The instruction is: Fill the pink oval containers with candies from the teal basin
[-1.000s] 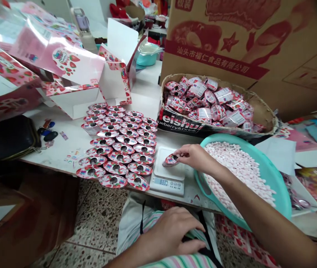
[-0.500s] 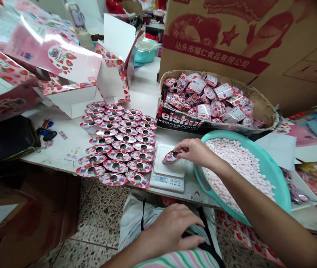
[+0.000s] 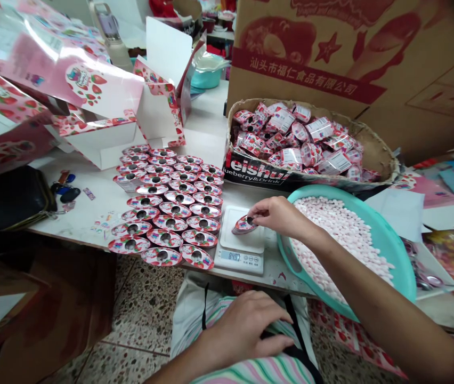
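Observation:
On the plate of the white digital scale (image 3: pixel 238 240) stands a small oval candy box (image 3: pixel 243 226) with a strawberry print. My right hand (image 3: pixel 278 214) reaches in from the right, its thumb and fingers closed at the box's right end, by the hole in its top. Whether a sweet is also between the fingertips cannot be seen. My left hand (image 3: pixel 251 325) lies on my lap, palm down, fingers stretched out. Left of the scale, several matching open-topped boxes (image 3: pixel 170 223) are packed in rows. Pale pink sweets (image 3: pixel 337 234) fill the turquoise basin (image 3: pixel 406 261) under my right forearm.
Behind the scale, a cut-down carton (image 3: pixel 259 177) holds a heap of candy boxes. A tall brown carton (image 3: pixel 310 58) rises behind it. Printed card boxes (image 3: pixel 103 85), a black purse (image 3: pixel 19 197) and keys (image 3: pixel 67 189) lie to the left. The table's front edge runs close to my lap.
The number on the scale has dropped slightly. My right hand stays at the candy box with only a tiny shift, and my left hand has not moved.

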Motion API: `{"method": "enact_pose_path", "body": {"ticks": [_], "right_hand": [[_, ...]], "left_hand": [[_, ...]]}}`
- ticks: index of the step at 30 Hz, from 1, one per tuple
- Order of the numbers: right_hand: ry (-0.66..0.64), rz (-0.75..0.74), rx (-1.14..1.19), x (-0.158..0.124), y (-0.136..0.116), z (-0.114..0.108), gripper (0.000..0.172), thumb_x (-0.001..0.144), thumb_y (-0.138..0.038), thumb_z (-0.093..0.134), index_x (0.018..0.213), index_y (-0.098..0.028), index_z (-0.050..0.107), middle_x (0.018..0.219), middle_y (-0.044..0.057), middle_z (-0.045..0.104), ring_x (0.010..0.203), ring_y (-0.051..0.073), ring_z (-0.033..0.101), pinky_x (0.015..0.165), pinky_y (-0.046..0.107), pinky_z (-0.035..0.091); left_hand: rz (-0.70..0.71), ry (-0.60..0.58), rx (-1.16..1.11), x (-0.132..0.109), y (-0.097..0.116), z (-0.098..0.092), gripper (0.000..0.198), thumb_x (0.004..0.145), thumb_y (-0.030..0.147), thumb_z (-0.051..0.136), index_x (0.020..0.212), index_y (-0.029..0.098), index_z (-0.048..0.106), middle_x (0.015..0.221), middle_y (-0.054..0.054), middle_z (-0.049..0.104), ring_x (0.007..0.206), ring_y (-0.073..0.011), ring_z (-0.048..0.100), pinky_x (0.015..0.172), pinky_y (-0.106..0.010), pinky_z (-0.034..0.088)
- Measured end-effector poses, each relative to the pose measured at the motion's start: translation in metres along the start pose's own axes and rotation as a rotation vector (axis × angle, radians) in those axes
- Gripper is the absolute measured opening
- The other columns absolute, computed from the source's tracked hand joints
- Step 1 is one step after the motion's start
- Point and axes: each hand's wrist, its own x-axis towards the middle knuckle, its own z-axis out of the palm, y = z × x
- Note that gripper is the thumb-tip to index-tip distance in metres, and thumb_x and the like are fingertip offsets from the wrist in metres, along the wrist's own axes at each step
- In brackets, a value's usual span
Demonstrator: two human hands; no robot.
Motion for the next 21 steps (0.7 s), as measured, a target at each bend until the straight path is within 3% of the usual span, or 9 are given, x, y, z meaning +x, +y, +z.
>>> {"method": "enact_pose_path", "body": {"ticks": [14,21], "right_hand": [[0.001,-0.01,-0.094,0.001,-0.0009,0.0,0.016,0.068,-0.007,0.064,0.075,-0.02,0.071,0.07,-0.001,0.069,0.066,0.015,0.061,0.059,0.023,0.04],[0.041,-0.064,-0.114,-0.003,-0.0058,-0.0031,0.02,0.067,-0.007,0.066,0.082,-0.018,0.07,0.082,0.003,0.067,0.067,0.015,0.061,0.063,0.024,0.044]], "left_hand": [[0.002,0.003,0.006,0.0004,-0.0002,0.0007,0.026,0.084,0.036,0.062,0.104,0.02,0.063,0.094,-0.005,0.07,0.089,-0.0173,0.063,0.079,-0.025,0.045],[0.003,0.006,-0.004,0.0011,0.0014,-0.0015,0.026,0.084,0.036,0.062,0.104,0.018,0.063,0.093,-0.005,0.07,0.088,-0.0169,0.063,0.077,-0.024,0.045]]}}
